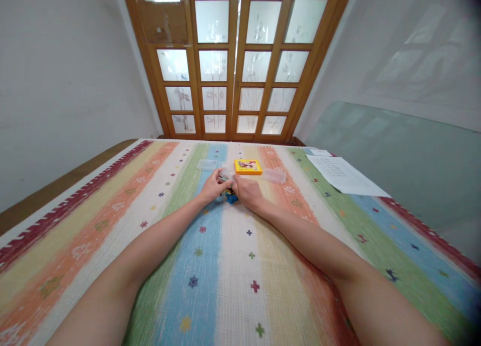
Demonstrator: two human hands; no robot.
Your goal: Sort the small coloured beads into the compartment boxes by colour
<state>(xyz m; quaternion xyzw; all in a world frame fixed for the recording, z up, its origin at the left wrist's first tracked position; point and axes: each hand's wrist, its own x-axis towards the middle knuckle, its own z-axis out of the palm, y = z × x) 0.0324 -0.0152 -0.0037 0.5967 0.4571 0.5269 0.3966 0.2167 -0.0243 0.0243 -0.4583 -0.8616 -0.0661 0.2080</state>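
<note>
My left hand [213, 187] and my right hand [246, 189] meet over the middle of the cloth, fingers closed. Between them is a small clear plastic box [226, 175], gripped from both sides; what it holds is too small to make out. Just below the fingers lies a clump of small blue pieces [230, 197], with something dark beside it, partly covered by the hands. Behind my right hand sits a yellow box [248, 167] with a printed picture on top. Clear plastic cases lie on either side, one at the left [207, 165] and one at the right [273, 176].
A striped, patterned tablecloth [236, 266] covers the table. White paper sheets [343, 174] lie near its right edge. Beyond the far edge stand wooden doors [233, 65] with glass panes. A pale glass panel [406, 160] is on the right, by the wall.
</note>
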